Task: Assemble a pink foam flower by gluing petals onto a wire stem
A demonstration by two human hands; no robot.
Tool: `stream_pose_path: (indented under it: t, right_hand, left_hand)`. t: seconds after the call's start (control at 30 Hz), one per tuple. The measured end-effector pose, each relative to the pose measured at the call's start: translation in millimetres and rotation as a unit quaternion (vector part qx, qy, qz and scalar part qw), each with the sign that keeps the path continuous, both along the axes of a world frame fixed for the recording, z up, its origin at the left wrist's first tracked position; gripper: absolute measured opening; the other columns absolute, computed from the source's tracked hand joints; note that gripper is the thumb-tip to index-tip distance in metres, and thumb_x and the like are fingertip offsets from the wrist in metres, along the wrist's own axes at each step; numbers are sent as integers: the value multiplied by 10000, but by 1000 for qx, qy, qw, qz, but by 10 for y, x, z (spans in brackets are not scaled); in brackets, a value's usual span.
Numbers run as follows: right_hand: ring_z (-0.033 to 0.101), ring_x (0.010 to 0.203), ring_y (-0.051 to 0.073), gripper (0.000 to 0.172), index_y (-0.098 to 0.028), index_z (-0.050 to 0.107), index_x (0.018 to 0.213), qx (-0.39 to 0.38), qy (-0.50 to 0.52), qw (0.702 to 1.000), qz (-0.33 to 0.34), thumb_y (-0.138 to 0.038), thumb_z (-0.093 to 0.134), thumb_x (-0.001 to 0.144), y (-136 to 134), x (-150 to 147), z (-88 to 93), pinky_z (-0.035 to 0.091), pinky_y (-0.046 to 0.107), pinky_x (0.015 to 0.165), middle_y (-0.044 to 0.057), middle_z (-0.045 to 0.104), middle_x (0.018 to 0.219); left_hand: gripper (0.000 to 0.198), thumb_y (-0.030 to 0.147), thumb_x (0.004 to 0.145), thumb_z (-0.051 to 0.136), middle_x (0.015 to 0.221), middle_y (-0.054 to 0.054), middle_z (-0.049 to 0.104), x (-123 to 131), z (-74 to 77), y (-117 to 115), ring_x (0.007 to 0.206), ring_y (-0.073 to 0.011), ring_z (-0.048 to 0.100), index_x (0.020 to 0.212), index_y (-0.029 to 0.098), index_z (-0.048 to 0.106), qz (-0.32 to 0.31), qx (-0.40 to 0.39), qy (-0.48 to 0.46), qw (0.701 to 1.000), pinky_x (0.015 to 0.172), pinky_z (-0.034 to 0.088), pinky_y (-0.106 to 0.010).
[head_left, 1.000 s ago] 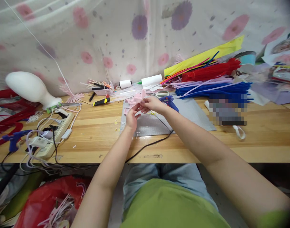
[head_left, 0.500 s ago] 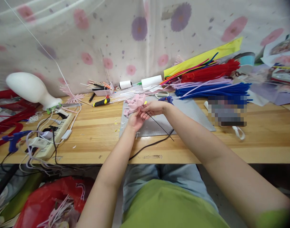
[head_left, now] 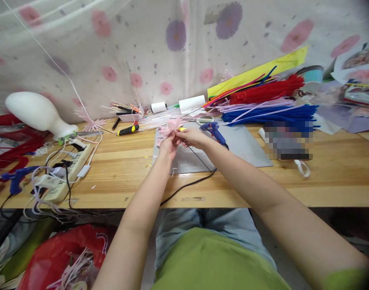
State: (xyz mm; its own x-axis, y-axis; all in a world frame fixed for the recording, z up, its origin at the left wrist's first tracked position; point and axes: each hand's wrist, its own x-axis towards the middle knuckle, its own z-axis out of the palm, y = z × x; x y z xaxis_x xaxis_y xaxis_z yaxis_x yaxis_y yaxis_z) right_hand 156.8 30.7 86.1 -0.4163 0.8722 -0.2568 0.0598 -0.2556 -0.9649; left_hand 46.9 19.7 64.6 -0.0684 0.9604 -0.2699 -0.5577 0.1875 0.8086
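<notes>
Blue glue gun (head_left: 214,130) on grey mat (head_left: 245,149), red pipe cleaners (head_left: 267,91) behind, perhaps scissors (head_left: 203,119) alongside.

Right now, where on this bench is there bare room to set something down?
Bare wood lies between the power strip and the grey mat, and along the front right, past the mat's corner. Crowded: the back edge with pipe cleaners and glue gun, and above the mat, where the left hand and right hand hold the pink flower.

flower (head_left: 170,127) above mat (head_left: 247,150) | glue gun (head_left: 215,132) on mat, right | power strip (head_left: 69,168) on table (head_left: 323,181), left | pipe cleaners (head_left: 269,109) behind
</notes>
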Motion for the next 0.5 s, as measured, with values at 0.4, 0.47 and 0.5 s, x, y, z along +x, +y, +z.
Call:
stream_pose_path:
  t: [0.4, 0.47, 0.5]
  right_hand:
    - [196, 292, -6, 247, -129, 534, 686, -79, 97, 991, 55, -208, 497, 917, -59, 46, -8, 121, 94, 304, -88, 387, 405]
    - [226, 291, -4, 254, -120, 560, 691, -77, 94, 990, 69, -219, 503, 918, -46, 67, -24, 147, 94, 295, -79, 406, 406]
    - [279, 299, 3, 266, -121, 565, 687, -74, 88, 990, 76, -231, 501, 920, -39, 79, -39, 192, 95, 298, -65, 436, 413]
  left_hand:
    - [255, 295, 918, 478, 941, -33, 721, -10, -65, -132, 669, -59, 621, 907, 161, 695, -93, 68, -72, 991, 721, 488, -192]
    - [252, 329, 903, 509, 790, -20, 705, -10, -81, -125, 633, -75, 624, 918, 156, 691, -93, 64, -49, 992, 709, 499, -211]
    - [249, 341, 895, 522, 720, -11, 685, -11, -83, -116, 614, -86, 624, 918, 155, 685, -83, 55, -36, 994, 699, 504, -226]
